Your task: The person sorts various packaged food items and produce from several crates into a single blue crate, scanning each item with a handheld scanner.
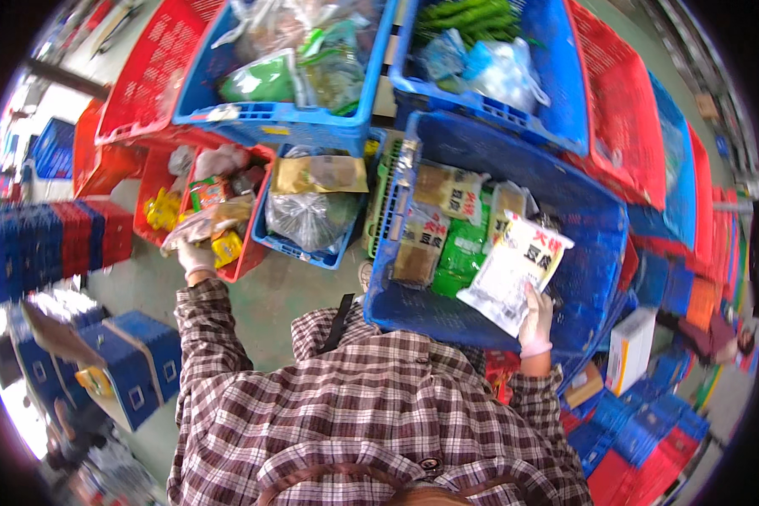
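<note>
My right hand (536, 321), in a pale glove, grips the lower edge of a white plastic food packet (518, 269) bearing printed writing. It holds the packet over a dark blue plastic crate (572, 167). Inside that crate lie similar packets (417, 250) with brown contents and a bright green plastic bag (460, 243). Away to the left, my gloved left hand (196, 260) holds the near end of a crinkled pale plastic packet (205, 224) over a red crate (243, 265). Beside that packet sit a yellow packet (228, 246) and a red-and-green packet (209, 191).
Between the hands stands a small blue crate (294, 252) with a tied clear bag (313, 218) and a brown packet (319, 174). Larger blue crates (272, 120) rise beyond, holding bagged goods and green vegetables (471, 19). Stacked folded crates (57, 243) stand left. Another person (711, 335) is at far right.
</note>
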